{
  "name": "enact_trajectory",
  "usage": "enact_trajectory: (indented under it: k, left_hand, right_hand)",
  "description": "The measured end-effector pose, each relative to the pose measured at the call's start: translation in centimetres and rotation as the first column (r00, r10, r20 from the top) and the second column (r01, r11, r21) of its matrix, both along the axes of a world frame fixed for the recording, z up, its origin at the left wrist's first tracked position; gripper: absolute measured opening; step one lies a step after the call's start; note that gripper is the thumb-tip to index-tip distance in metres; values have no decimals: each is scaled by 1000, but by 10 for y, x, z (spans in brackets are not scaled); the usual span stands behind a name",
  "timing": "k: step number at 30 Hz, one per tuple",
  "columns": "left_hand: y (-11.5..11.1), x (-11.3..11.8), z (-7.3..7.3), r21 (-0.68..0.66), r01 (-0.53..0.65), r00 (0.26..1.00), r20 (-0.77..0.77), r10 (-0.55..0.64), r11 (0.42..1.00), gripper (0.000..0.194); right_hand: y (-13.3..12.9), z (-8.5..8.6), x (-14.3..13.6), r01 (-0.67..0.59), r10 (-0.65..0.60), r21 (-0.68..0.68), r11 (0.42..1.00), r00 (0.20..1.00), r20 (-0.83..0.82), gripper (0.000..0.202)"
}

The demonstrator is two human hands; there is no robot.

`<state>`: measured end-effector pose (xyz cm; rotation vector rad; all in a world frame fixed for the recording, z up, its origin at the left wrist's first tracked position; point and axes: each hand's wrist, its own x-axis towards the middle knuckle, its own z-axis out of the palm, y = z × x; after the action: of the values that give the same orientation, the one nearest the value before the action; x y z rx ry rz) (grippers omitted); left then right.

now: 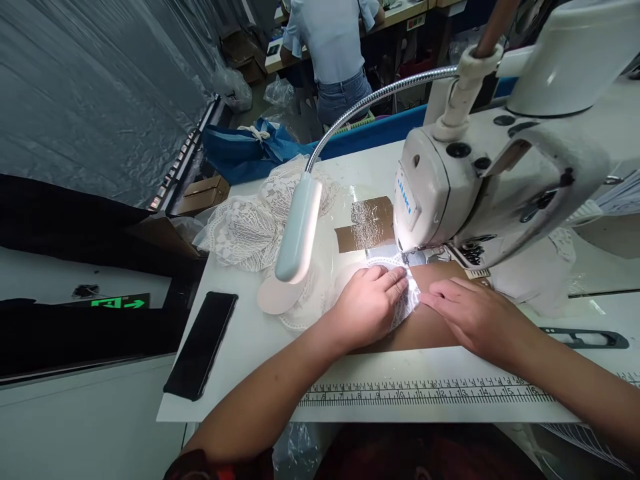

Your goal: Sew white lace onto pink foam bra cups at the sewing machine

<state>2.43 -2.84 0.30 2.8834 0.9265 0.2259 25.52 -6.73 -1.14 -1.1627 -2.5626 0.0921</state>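
A white lace cup piece (406, 301) lies under the needle area of the white sewing machine (435, 180). My left hand (373, 303) presses on it from the left, its fingers bent and close together, the thumb hidden. From the right, my right hand (463, 308) grips the piece's edge between thumb and forefinger, with the other fingers curled. Brown board (400, 337) covers the machine bed beneath both hands. Left of my left hand lie more pale lace (320, 293) and a round beige pad (280, 293). Light falls on the stitching spot.
A flexible lamp (300, 227) arches over the table's left half. Behind it is a heap of white lace cups (250, 223). A black phone (201, 345) rests at the left edge, a printed ruler (425, 393) along the front, thread snips (585, 338) at right. Another person (330, 47) sits beyond.
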Motion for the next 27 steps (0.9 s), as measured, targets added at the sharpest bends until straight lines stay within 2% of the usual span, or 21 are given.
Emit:
enact_trajectory:
  k: [6, 11, 15, 19, 23, 27]
  left_hand:
    - [25, -3, 2, -50, 17, 998, -64, -20, 999, 46]
    - [42, -6, 4, -28, 44, 996, -81, -46, 999, 44]
    - [42, -7, 3, 17, 55, 998, -8, -55, 998, 36]
    - [34, -7, 1, 4, 87, 995, 37, -88, 996, 34]
    - [35, -8, -1, -23, 85, 996, 34, -84, 996, 35]
    - [44, -11, -2, -14, 64, 998, 26, -64, 998, 37]
  right_hand:
    - [18, -5, -4, 27, -27, 9, 1000, 1000, 6, 35]
    - [23, -8, -8, 108, -108, 64, 992, 994, -4, 42]
    - [21, -10, -10, 130, -133, 84, 988, 990, 36, 45]
    - [18, -12, -10, 168, -171, 81, 982, 984, 40, 45]
    - [22, -14, -8, 180, -182, -84, 980, 983, -25, 43]
    - [30, -14, -9, 184, -210, -239, 953, 974, -87, 37]
